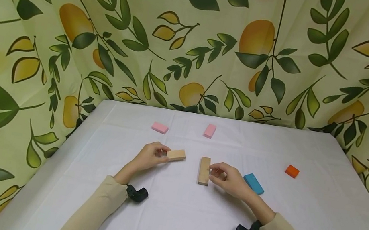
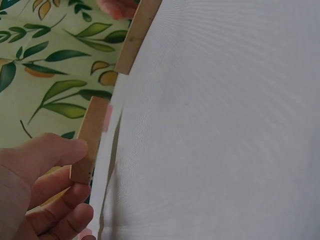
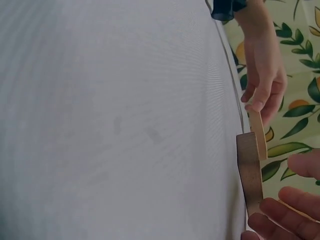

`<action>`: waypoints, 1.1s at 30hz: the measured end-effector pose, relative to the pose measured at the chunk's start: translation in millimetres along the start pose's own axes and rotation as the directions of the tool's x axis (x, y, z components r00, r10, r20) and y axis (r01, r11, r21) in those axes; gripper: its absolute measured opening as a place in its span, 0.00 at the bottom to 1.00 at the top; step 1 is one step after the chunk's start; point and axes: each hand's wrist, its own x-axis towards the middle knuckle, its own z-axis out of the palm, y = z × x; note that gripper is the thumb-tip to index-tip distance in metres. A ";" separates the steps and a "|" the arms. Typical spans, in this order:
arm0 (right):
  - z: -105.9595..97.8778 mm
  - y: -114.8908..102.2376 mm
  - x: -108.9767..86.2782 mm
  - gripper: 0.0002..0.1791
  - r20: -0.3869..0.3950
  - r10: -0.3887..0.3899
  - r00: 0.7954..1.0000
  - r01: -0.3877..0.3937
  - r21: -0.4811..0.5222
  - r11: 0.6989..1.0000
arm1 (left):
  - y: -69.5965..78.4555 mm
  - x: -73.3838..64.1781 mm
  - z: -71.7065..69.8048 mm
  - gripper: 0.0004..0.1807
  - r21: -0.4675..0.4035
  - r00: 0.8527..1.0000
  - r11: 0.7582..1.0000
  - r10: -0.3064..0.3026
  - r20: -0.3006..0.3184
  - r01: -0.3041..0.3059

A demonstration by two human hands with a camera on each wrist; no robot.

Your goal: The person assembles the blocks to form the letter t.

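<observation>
Between thumb and fingers, my left hand pinches one end of a short, light wooden block, whose other end points right. In the left wrist view the thumb lies across the face of this block. A longer wooden block is on the white tabletop to the right, its length running away from me. My right hand is at the right side of that long block, fingertips right at its edge. In the right wrist view the thumb stands apart from the long block, with the fingers loosely bent.
Two pink blocks lie toward the back of the white table. A blue block sits just behind my right hand, and an orange block is farther right. A leaf-patterned curtain hangs along the table's far edge.
</observation>
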 end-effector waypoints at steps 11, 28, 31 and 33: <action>-5.0 -6.5 -4.8 0.18 0.088 -0.134 0.987 0.148 -0.169 0.974 | 6.4 8.2 7.7 0.16 0.029 1.000 0.999 -0.015 0.015 0.014; -5.8 -15.1 -9.6 0.25 0.268 -0.089 0.959 0.161 -0.263 0.951 | 11.8 20.9 11.9 0.15 0.008 0.999 1.000 0.026 0.034 -0.026; -5.7 -15.6 -9.9 0.26 0.278 -0.086 0.957 0.166 -0.282 0.945 | 11.6 22.5 12.6 0.15 0.001 0.999 0.999 0.033 0.040 -0.033; -6.1 -16.4 -10.1 0.26 0.285 -0.084 0.955 0.173 -0.300 0.938 | 10.4 23.7 13.4 0.15 -0.003 0.998 0.999 0.035 0.043 -0.035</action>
